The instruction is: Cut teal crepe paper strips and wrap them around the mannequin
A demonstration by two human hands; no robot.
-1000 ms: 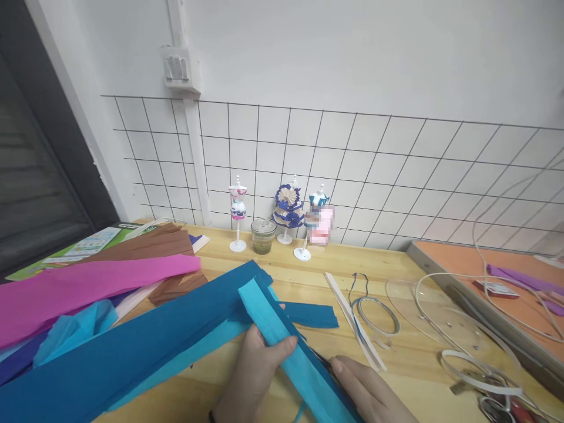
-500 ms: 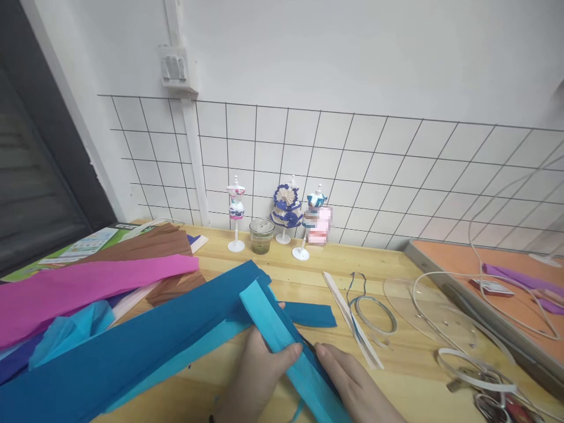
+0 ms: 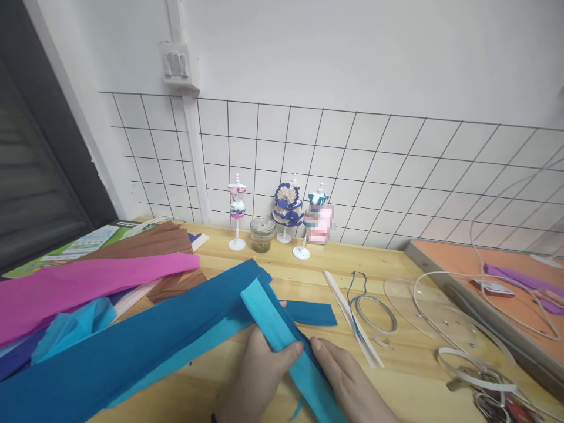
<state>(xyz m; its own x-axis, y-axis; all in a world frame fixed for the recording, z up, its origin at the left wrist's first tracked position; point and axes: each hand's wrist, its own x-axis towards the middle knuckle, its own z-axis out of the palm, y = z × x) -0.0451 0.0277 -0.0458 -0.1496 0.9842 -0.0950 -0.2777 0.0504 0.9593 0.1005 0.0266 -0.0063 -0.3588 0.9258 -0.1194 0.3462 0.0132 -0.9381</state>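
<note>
My left hand is closed on a folded light blue crepe paper strip, its thumb pressed flat on top and a fingertip showing behind. A darker blue layer runs along the strip's right edge. Against that edge, my right hand is closed, thumb uppermost; what its fingers grip is mostly hidden. A long dark blue crepe paper piece stretches from the lower left to behind the strip. A short dark blue end sticks out on the right.
Pink paper and brown paper lie at left. Small dress forms, one a white stand, and a glass jar line the back. Right are a white strip, a wire coil, keys and an orange board.
My right hand has shifted slightly left and up along the strip's edge. A thin dark sliver at its fingertips no longer shows clearly. My left hand keeps its hold.
</note>
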